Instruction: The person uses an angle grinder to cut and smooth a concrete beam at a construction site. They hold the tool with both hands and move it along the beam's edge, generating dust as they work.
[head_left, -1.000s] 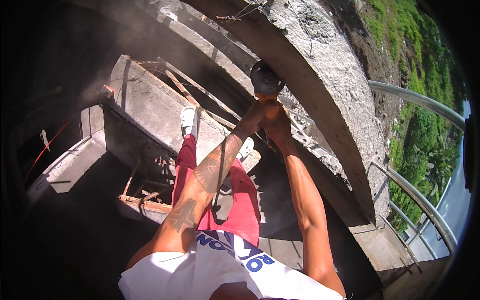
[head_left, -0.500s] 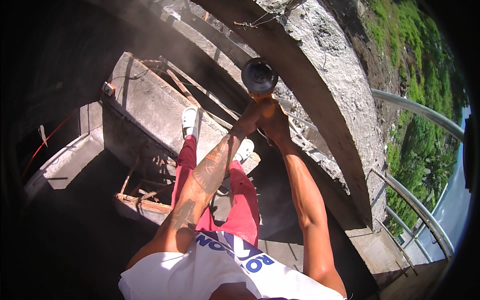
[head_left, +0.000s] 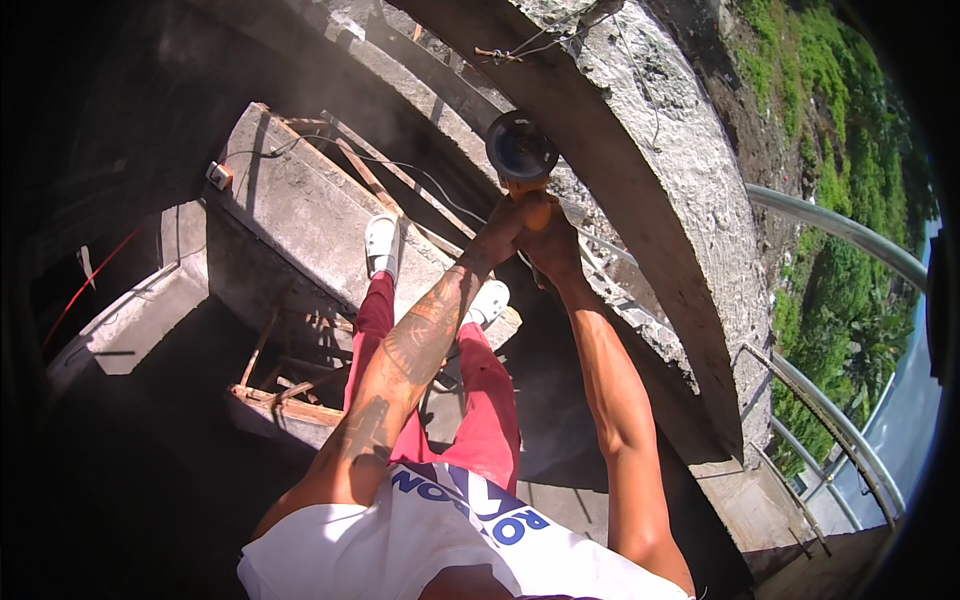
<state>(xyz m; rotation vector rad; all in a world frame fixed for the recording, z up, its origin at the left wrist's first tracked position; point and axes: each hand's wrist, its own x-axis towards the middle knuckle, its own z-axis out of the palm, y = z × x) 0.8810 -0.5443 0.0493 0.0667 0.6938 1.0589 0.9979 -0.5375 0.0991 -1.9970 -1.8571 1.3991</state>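
Both hands, left hand (head_left: 505, 215) & right hand (head_left: 545, 232), clamped together on the handle of a round dark-disc angle grinder (head_left: 520, 148), held up against the underside of the curved rough grey concrete wall (head_left: 660, 180). Looks mid-grind, dust haze about. Next move prob needs steady 2-hand pressure w/ feet planted on the grey concrete beam (head_left: 310, 215).

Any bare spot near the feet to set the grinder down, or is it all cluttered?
Free: the flat top of the concrete block, left of the white shoes, looks bare. Crowded: the hollow below it is full of wood scraps, and cables run along the block's upper edge. Both hands, left hand and right hand, grip the grinder beside the curved concrete wall.
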